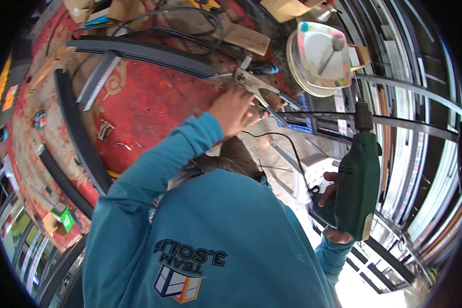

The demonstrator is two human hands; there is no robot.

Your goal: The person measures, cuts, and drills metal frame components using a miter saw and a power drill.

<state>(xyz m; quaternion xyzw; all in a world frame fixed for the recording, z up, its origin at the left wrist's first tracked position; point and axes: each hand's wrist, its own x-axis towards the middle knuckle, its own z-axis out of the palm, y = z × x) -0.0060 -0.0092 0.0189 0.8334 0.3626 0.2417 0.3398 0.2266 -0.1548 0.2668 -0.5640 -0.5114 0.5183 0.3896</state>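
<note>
While the right hand [330, 192] grasps a green power drill [358, 179], the left hand [232, 110] rests over the near edge of a red, worn tabletop [149, 97]. The right fingers are curled about the drill's grip, much of the hand being hidden behind the tool's body. The drill is held to the person's right, clear of the tabletop, its chuck [363, 116] directed away from the body; a black cable [285, 136] runs near it. The left fingers are bent, and whether they grasp anything cannot be told, since their tips are partly hidden. Just beyond them lies a silver plier-like tool [252, 83], perhaps touched by the hand, with a blue-handled screwdriver [265, 69] beside it. On the tabletop, a long dark bar [143, 53] lies crosswise toward the far side; a second dark bar [78, 126] lies to the left. A spoon [331, 55] rests in a patterned dish [313, 38] at upper right, and long metal profiles [395, 169] fill the right-hand side.
</note>
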